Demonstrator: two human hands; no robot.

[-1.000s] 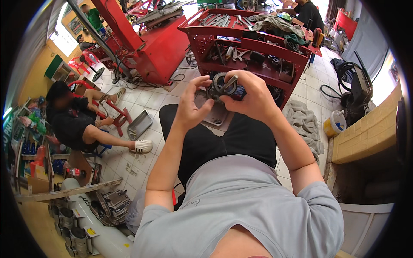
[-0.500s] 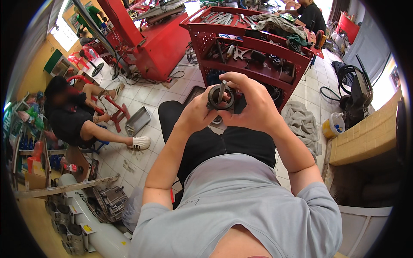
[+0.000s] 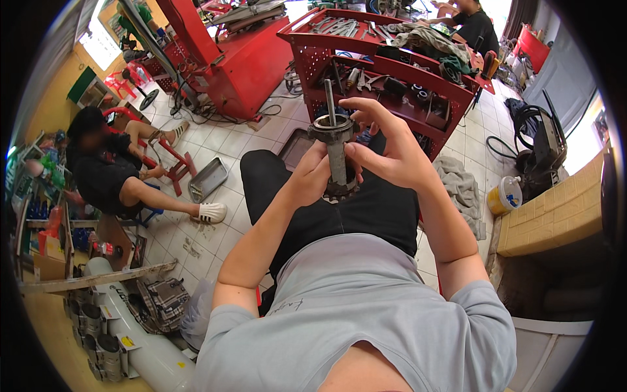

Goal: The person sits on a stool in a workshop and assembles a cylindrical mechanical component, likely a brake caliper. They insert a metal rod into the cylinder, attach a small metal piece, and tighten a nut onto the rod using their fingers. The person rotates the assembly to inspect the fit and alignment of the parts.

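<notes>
Metal part [image 3: 337, 163] — dull, ring-topped, toothed below — sits clasped in the left hand [image 3: 309, 173], right hand [image 3: 390, 150] loosely spread alongside.

We wear a light grey shirt [image 3: 366, 291] with short sleeves [image 3: 482, 317] and an open neckline [image 3: 360, 344]. Small dark script [image 3: 298, 305] marks its front, and our trousers [image 3: 385, 219] are black.

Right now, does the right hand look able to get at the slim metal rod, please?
Probably yes: the right hand is open beside the slim metal rod, with nothing visible between them, while the left hand grips the toothed metal cylinder below.
</notes>
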